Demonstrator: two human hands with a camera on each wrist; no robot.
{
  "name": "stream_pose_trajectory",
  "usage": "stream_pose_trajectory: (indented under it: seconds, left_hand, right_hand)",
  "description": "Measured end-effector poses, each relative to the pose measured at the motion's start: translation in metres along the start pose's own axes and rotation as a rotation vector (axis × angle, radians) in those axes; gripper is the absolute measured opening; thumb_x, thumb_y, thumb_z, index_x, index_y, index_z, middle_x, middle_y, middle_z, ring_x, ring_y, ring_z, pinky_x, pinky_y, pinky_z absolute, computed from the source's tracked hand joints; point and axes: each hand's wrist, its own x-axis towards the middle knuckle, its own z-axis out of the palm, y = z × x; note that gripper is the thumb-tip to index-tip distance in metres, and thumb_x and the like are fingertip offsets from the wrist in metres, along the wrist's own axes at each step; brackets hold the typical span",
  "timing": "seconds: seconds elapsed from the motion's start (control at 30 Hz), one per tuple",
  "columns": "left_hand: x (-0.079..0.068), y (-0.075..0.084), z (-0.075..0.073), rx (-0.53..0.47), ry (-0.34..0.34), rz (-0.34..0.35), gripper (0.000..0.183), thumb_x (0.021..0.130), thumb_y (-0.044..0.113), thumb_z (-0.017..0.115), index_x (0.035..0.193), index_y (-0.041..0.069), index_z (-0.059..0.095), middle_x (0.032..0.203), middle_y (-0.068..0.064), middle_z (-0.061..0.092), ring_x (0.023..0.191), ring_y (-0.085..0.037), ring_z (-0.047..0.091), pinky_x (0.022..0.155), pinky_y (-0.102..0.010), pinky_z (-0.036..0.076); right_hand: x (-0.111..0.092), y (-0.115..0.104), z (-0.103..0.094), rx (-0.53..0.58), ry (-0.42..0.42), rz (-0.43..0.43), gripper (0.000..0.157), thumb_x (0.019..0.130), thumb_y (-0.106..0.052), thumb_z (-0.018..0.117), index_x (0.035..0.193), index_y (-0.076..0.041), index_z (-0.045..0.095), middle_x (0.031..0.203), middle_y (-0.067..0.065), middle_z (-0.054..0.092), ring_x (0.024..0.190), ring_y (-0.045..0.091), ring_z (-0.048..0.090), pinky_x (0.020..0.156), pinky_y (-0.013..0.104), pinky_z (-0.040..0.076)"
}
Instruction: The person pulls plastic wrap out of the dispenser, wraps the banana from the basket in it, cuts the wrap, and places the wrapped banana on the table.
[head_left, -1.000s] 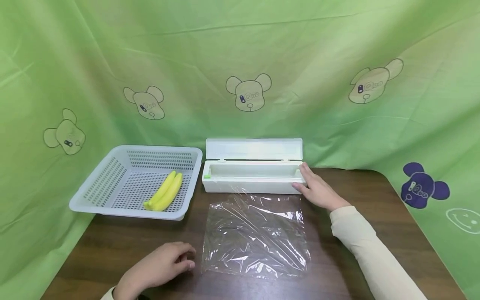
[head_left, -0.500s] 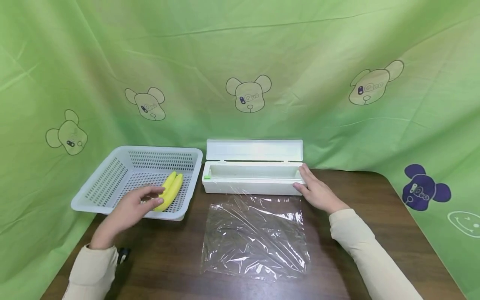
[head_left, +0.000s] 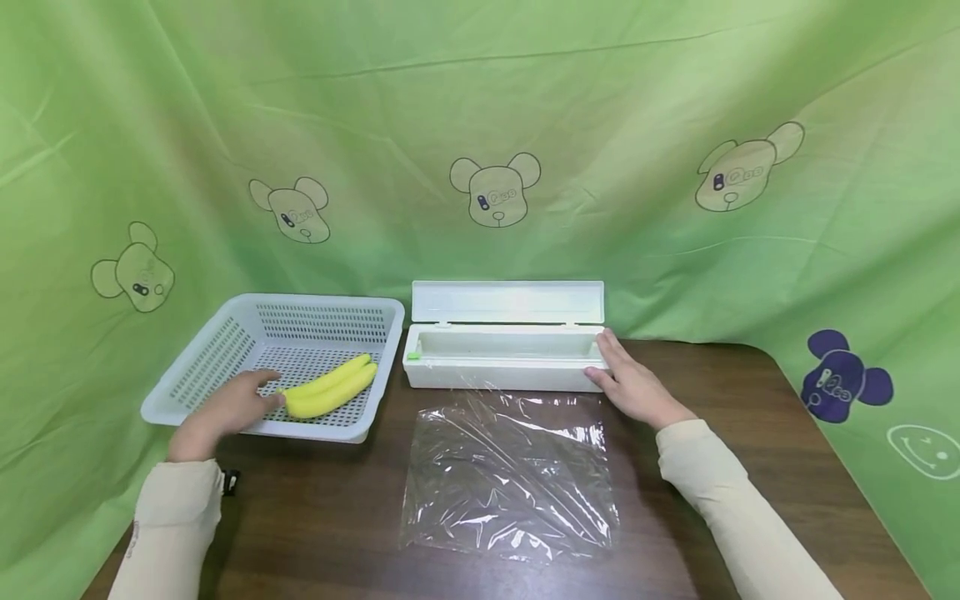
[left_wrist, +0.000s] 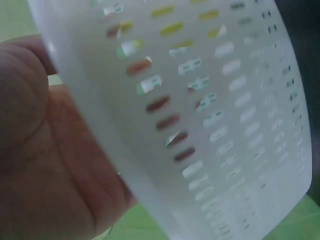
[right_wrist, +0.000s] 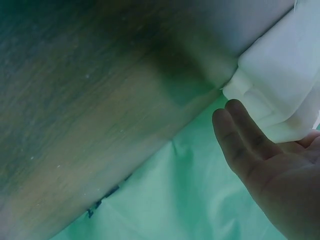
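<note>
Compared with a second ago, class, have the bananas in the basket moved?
Yes: the bananas have turned within the basket, their far tips swinging toward its right side.

Yellow bananas (head_left: pixel 332 390), slanted in basket (head_left: pixel 322 431), open box (head_left: pixel 495 375)

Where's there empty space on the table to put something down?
There's bare wood on the table between the right sleeve and the green curtain, and more between the left sleeve and the clear plastic wrap. It's crowded where the basket stands close beside the open white wrap box.
</note>
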Motion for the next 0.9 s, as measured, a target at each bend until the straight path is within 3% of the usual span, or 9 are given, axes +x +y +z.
stream_pose_trajectory:
  seconds: [0.17, 0.3, 0.47, 0.57, 0.67, 0.7, 0.77, 0.9]
  left_hand:
    - [0.002, -0.006, -0.023, -0.071, -0.007, 0.011, 0.056, 0.104, 0.025, 0.057, 0.14, -0.015, 0.045, 0.135, -0.041, 0.048, 0.121, -0.058, 0.048, 0.096, -0.069, 0.041]
    - [0.014, -0.014, -0.05, -0.161, -0.031, 0.049, 0.056, 0.107, 0.026, 0.052, 0.145, -0.013, 0.04, 0.138, -0.038, 0.047, 0.121, -0.056, 0.049, 0.095, -0.07, 0.042]
    - [0.032, -0.019, -0.085, -0.323, -0.047, 0.019, 0.057, 0.108, 0.029, 0.051, 0.151, -0.005, 0.036, 0.148, -0.032, 0.041, 0.129, -0.05, 0.045, 0.103, -0.07, 0.034]
    - [0.047, -0.026, -0.096, -0.448, -0.028, 0.019, 0.059, 0.106, 0.03, 0.056, 0.151, -0.002, 0.038, 0.145, -0.022, 0.05, 0.124, -0.029, 0.056, 0.105, -0.052, 0.044]
    - [0.063, -0.036, -0.095, -0.603, -0.036, 0.038, 0.053, 0.105, 0.022, 0.058, 0.147, -0.005, 0.04, 0.132, -0.008, 0.063, 0.109, -0.012, 0.064, 0.096, -0.033, 0.052]
    - [0.068, -0.039, -0.093, -0.639, -0.063, 0.042, 0.053, 0.105, 0.019, 0.058, 0.147, -0.007, 0.039, 0.129, -0.005, 0.065, 0.107, -0.009, 0.064, 0.093, -0.03, 0.053]
    - [0.076, -0.043, -0.087, -0.669, -0.17, 0.037, 0.052, 0.104, 0.014, 0.059, 0.146, -0.01, 0.038, 0.131, -0.007, 0.063, 0.11, -0.015, 0.064, 0.096, -0.035, 0.052]
    - [0.089, -0.04, -0.071, -0.522, -0.46, -0.017, 0.065, 0.1, 0.019, 0.063, 0.149, -0.011, 0.032, 0.148, -0.029, 0.043, 0.125, -0.036, 0.054, 0.101, -0.05, 0.048]
  right_hand:
    - [0.0, 0.001, -0.001, -0.002, -0.001, -0.002, 0.077, 0.108, -0.042, 0.045, 0.157, 0.007, 0.012, 0.164, 0.027, 0.004, 0.149, 0.045, 0.01, 0.116, 0.06, 0.018]
    - [-0.001, 0.002, -0.001, 0.007, -0.001, 0.002, 0.077, 0.108, -0.041, 0.046, 0.157, 0.007, 0.012, 0.164, 0.027, 0.003, 0.149, 0.044, 0.009, 0.116, 0.06, 0.017]
    - [-0.002, 0.001, -0.001, 0.014, -0.001, 0.004, 0.077, 0.108, -0.041, 0.046, 0.158, 0.006, 0.012, 0.164, 0.026, 0.003, 0.15, 0.043, 0.008, 0.116, 0.06, 0.016]
    - [-0.002, 0.001, -0.002, 0.014, 0.004, 0.008, 0.077, 0.108, -0.041, 0.046, 0.158, 0.005, 0.011, 0.165, 0.025, 0.003, 0.15, 0.043, 0.008, 0.117, 0.06, 0.016]
    - [-0.003, 0.001, -0.003, 0.01, 0.009, 0.014, 0.077, 0.108, -0.041, 0.047, 0.158, 0.005, 0.011, 0.165, 0.025, 0.003, 0.149, 0.044, 0.01, 0.116, 0.06, 0.017]
    - [-0.003, 0.001, -0.003, 0.011, 0.009, 0.017, 0.077, 0.108, -0.041, 0.047, 0.159, 0.004, 0.011, 0.165, 0.024, 0.003, 0.149, 0.044, 0.01, 0.116, 0.06, 0.017]
    - [-0.004, 0.001, -0.003, 0.01, 0.008, 0.018, 0.077, 0.107, -0.042, 0.047, 0.159, 0.003, 0.011, 0.165, 0.024, 0.003, 0.148, 0.045, 0.012, 0.116, 0.06, 0.017]
    - [-0.004, 0.001, -0.001, 0.009, 0.003, 0.02, 0.078, 0.107, -0.043, 0.047, 0.159, 0.002, 0.011, 0.165, 0.024, 0.004, 0.148, 0.046, 0.013, 0.116, 0.06, 0.018]
